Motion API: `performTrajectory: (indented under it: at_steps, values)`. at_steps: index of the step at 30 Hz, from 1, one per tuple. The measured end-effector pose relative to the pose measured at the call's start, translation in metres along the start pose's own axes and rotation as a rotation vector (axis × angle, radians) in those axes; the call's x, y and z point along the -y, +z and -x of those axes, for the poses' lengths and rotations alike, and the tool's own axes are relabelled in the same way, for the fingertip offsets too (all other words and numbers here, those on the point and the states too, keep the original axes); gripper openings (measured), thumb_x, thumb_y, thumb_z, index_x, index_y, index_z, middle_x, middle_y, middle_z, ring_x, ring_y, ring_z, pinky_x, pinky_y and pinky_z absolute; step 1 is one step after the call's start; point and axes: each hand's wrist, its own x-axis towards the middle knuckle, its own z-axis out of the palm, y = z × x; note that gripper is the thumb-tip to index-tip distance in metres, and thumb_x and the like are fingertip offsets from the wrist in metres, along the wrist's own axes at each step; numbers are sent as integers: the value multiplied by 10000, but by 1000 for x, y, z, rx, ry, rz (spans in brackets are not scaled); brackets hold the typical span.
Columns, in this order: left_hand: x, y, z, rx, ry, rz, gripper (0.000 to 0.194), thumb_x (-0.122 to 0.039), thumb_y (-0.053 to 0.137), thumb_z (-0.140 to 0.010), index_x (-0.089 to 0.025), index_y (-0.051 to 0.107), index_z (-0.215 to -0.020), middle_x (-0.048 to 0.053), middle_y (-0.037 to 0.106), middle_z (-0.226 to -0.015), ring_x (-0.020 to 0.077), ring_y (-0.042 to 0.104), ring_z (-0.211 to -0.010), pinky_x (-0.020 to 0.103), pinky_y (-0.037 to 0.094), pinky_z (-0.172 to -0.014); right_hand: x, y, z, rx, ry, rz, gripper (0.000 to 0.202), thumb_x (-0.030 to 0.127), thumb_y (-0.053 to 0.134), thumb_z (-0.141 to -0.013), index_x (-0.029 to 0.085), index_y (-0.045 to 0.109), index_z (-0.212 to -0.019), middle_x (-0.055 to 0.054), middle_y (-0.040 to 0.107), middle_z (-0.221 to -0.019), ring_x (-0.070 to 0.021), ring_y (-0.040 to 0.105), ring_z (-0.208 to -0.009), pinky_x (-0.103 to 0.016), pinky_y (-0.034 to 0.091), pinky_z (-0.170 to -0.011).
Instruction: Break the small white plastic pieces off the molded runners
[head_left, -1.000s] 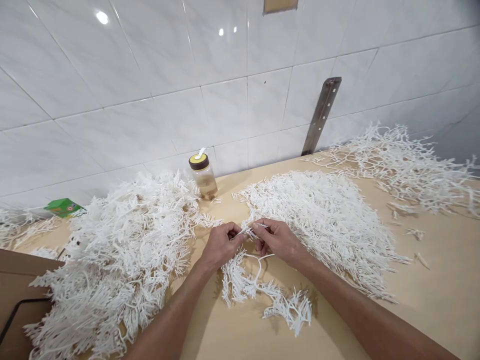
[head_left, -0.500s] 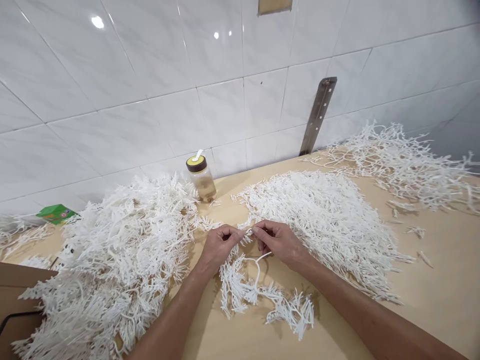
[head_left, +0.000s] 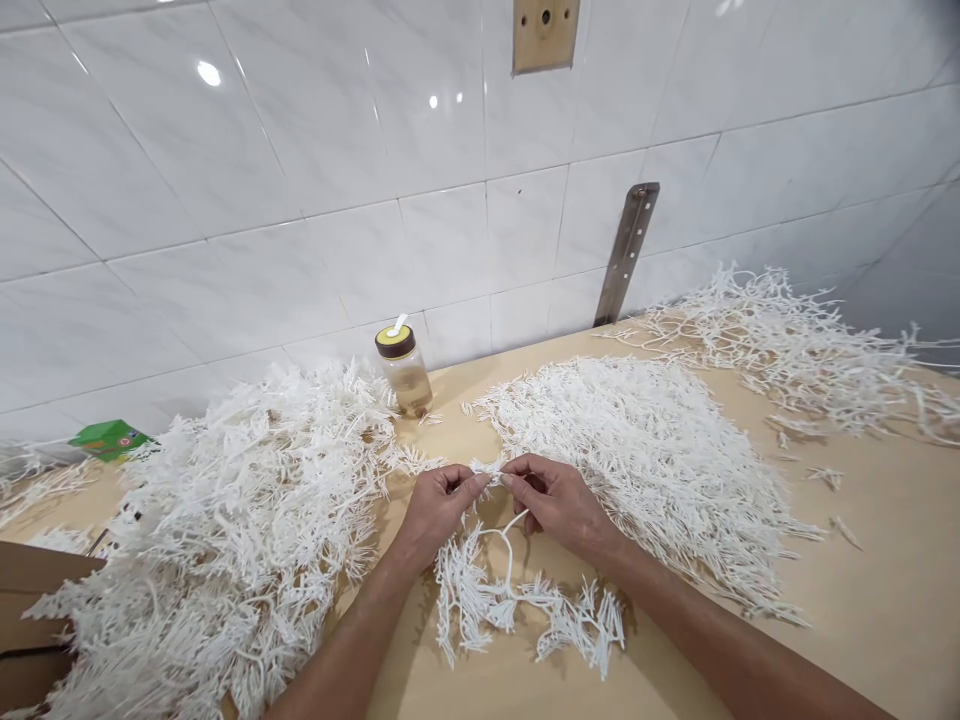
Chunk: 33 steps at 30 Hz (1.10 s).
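A white, branched plastic sprig [head_left: 463, 590] with needle-like leaves hangs and lies below my hands on the tabletop. My left hand [head_left: 441, 508] pinches a small leafy tip of it between thumb and forefinger. Close beside, the thumb and forefinger of my right hand [head_left: 553, 494] are closed on the same white leafy part, and a bare stem runs down from under these fingers. Just where each fingertip grips is partly hidden. To the right of my right hand spreads a flat heap of small white leafy pieces [head_left: 637, 440].
A tall pile of white leafy sprigs [head_left: 247, 510] stands on the left. Bare white stems [head_left: 810, 350] lie at the back right. A jar with a yellow-and-brown lid [head_left: 405, 372] stands near the tiled wall, where a metal bracket [head_left: 627, 255] leans. A green box [head_left: 110, 440] sits far left.
My view has tilted up slightly, so things sit lower in the picture. The fingertips of both hands have shifted on the white leafy part; the sprig still hangs beneath them.
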Motion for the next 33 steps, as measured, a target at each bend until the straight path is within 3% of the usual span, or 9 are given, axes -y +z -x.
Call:
performTrajectory:
  at_steps: [4, 8, 11, 27, 33]
  values:
    - [1, 1, 0, -6, 19, -12, 403, -499, 684, -763, -143, 566, -615, -32, 449, -567, 97, 380, -578, 230, 299, -563, 0, -1, 0, -8, -88, 75, 306, 472, 582, -882, 188, 667, -960, 1, 630, -670, -121, 583, -413, -257, 518, -397]
    - [1, 1, 1, -6, 18, 1, 395, -485, 689, -760, -150, 559, -594, -32, 461, -561, 95, 383, -562, 228, 303, -552, 4, -2, -1, -85, -334, 263, 171, 331, 593, -889, 200, 696, -929, -60, 675, -869, -152, 646, -640, -258, 551, -506]
    - [1, 1, 2, -12, 15, -7, 403, -487, 683, -768, -153, 554, -583, -32, 461, -553, 95, 378, -550, 227, 296, -538, 7, -2, -2, -93, -454, 352, 127, 253, 592, -886, 204, 708, -901, -63, 683, -881, -160, 649, -711, -255, 545, -552]
    - [1, 4, 2, -23, 64, -79, 394, -459, 663, -778, -158, 535, -557, -31, 464, -541, 103, 403, -562, 237, 321, -571, 7, -6, -4, -46, -525, 521, 131, 103, 549, -860, 188, 641, -822, -17, 633, -775, -123, 567, -642, -248, 443, -590]
    - [1, 4, 0, 37, 104, -222, 365, -425, 631, -801, -166, 522, -568, -25, 493, -572, 114, 437, -596, 237, 339, -597, 1, -1, -7, -119, -533, 696, 165, 75, 547, -815, 188, 529, -696, -2, 568, -693, -127, 501, -612, -255, 381, -580]
